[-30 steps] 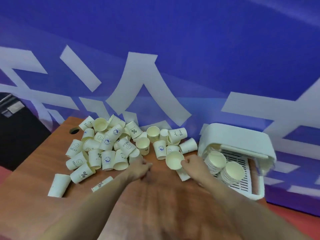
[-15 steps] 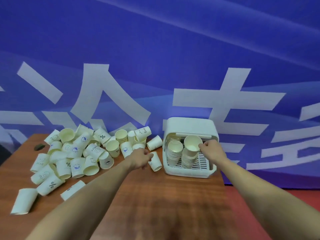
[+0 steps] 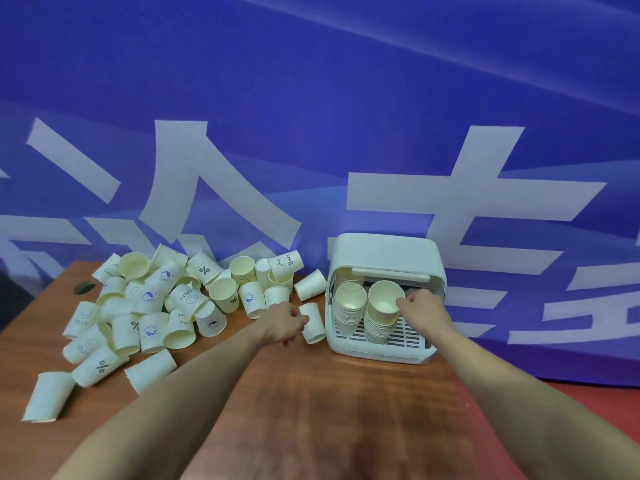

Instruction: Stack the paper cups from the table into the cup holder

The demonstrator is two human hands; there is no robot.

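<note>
Paper cups [image 3: 149, 306] are heaped in a loose pile on the left and far part of the wooden table [image 3: 329, 410], most of them tipped on their sides, a few upright with cream insides showing; blue prints such as "%" and "HELLO" are seen on several. Behind the table a blue banner [image 3: 311, 98] with large white characters is hung. At the table's right far corner the white cup holder [image 3: 386, 251] is stood, its front open and its slatted floor visible. Inside it two stacks are placed side by side: the left stack [image 3: 349, 311] and the taller right stack [image 3: 381, 320], both upright with open mouths upward.

The right hand [image 3: 422, 311] is held at the right stack, its fingers curled close together, with the fingertips [image 3: 401, 302] pinched on the rim of the top cup [image 3: 386, 297]. The left hand [image 3: 282, 323] is rested just left of the holder, fingers bent and partly closed, touching a single cup [image 3: 313, 323] lying beside the holder's left wall; whether that cup is actually gripped cannot be told. A dark round hole [image 3: 85, 287] is seen in the table's far left corner.
</note>
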